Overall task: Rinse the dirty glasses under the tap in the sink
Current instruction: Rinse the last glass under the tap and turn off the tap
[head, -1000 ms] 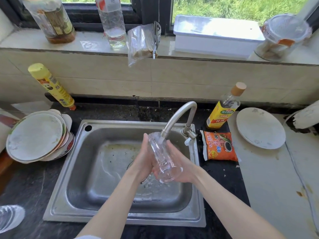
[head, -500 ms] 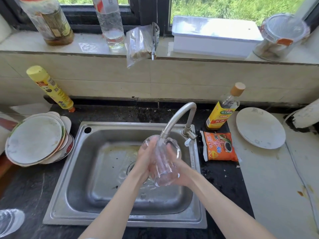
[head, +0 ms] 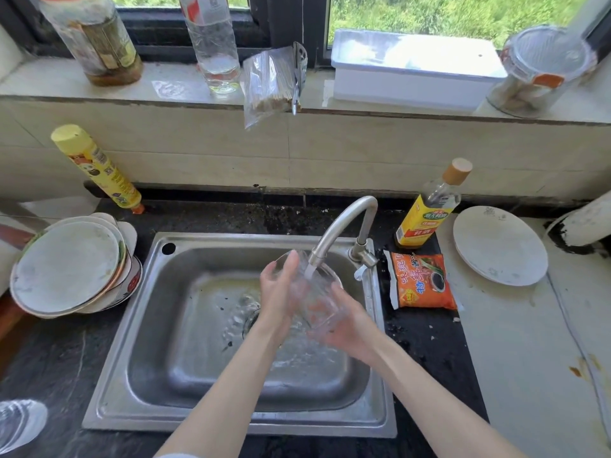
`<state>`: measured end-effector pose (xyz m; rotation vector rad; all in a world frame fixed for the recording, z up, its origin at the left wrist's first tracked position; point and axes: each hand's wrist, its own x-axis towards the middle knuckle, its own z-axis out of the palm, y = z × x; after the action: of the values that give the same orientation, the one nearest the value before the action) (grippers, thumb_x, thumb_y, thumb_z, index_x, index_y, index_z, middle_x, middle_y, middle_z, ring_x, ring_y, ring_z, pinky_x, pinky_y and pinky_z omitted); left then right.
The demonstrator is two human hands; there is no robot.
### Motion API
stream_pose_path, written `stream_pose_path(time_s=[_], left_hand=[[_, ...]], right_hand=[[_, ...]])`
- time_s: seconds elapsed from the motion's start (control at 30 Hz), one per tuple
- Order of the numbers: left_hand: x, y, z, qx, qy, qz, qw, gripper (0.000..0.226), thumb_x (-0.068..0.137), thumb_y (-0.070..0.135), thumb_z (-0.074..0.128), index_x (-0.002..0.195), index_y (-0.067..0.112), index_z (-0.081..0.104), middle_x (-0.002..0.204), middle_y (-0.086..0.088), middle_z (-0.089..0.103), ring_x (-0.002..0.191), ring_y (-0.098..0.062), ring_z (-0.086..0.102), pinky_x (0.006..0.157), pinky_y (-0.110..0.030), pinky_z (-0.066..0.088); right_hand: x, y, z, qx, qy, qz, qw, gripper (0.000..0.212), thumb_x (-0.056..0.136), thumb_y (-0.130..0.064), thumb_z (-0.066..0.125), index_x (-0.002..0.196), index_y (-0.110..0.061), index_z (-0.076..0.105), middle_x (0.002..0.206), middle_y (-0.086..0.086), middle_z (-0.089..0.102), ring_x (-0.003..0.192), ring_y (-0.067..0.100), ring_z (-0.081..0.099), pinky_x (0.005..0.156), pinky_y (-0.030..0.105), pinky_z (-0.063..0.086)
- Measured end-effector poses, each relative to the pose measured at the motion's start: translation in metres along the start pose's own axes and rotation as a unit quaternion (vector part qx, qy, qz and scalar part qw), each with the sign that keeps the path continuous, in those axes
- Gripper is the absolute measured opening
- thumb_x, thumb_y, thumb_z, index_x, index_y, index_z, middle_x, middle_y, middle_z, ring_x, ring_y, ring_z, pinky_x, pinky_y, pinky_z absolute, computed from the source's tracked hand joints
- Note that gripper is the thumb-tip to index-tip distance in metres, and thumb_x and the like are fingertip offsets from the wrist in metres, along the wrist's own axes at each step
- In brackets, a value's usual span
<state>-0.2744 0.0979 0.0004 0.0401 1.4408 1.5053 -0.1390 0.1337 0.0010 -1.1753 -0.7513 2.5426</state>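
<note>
Mid-rinse: glass (head: 312, 292) cradled between left hand (head: 279, 289) and right hand (head: 347, 320) over the sink (head: 231, 421), mouth under the tap (head: 344, 223). Fingers apparently curled round it, though blurred by water. Next up, probably: tip out, turn.

Counter clutter, L & R of basin.
Stacked plates (head: 66, 269) L; sauce bottle (head: 426, 213), orange packet (head: 421, 280), white plate (head: 499, 246) R.

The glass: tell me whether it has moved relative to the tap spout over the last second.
Yes. The glass has turned, its mouth swinging up under the tap spout.
</note>
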Motion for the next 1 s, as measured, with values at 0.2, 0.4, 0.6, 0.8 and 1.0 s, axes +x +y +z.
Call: stream_pose_path(time_s=[0.2,0.4,0.6,0.8,1.0], left_hand=[[-0.007,0.009,0.017,0.011,-0.023,0.02,0.999,0.076,0.074,0.035,0.076,0.132,0.005,0.037,0.11,-0.008,0.058,0.092,-0.018,0.06,0.081,-0.033,0.05],[-0.029,0.0,0.026,0.174,-0.012,0.159,0.972,0.087,0.073,0.024,0.077,0.14,0.026,0.021,0.124,0.01,0.047,0.112,-0.009,0.051,0.079,-0.016,0.043],[-0.036,-0.005,0.022,0.251,-0.079,0.183,0.947,0.102,0.063,0.028,0.085,0.142,0.033,0.021,0.125,0.013,0.05,0.118,-0.006,0.05,0.103,-0.04,0.042],[-0.041,0.003,0.007,0.323,-0.145,0.178,0.918,0.089,0.054,0.039,0.082,0.129,0.038,0.035,0.124,0.019,0.055,0.118,0.008,0.048,0.101,-0.037,0.044],[-0.041,0.007,0.006,0.351,-0.18,0.178,0.901,0.086,0.06,0.032,0.082,0.128,0.04,0.03,0.127,0.027,0.046,0.123,0.01,0.04,0.102,-0.024,0.039]], right_hand=[[0.009,0.002,-0.002,0.15,0.025,0.099,0.983,0.041,0.086,-0.042,0.057,0.108,-0.007,0.061,0.089,0.011,0.068,0.071,0.024,0.064,0.059,0.031,0.052],[0.021,0.004,0.008,0.153,0.081,0.048,0.984,0.039,0.092,-0.041,0.048,0.095,-0.006,0.066,0.091,0.013,0.066,0.084,0.023,0.061,0.079,0.036,0.048],[0.023,0.009,0.006,0.092,0.068,0.05,0.992,0.038,0.097,-0.034,0.044,0.118,-0.007,0.058,0.107,0.012,0.066,0.094,0.024,0.063,0.078,0.035,0.054],[0.017,-0.002,-0.002,0.036,-0.023,-0.024,0.999,0.028,0.081,-0.016,0.053,0.102,-0.004,0.067,0.095,0.013,0.071,0.087,0.023,0.069,0.07,0.028,0.056],[0.035,0.01,-0.01,0.017,0.093,-0.075,0.993,0.034,0.095,-0.024,0.044,0.11,-0.005,0.067,0.117,0.021,0.064,0.108,0.036,0.06,0.089,0.047,0.048]])
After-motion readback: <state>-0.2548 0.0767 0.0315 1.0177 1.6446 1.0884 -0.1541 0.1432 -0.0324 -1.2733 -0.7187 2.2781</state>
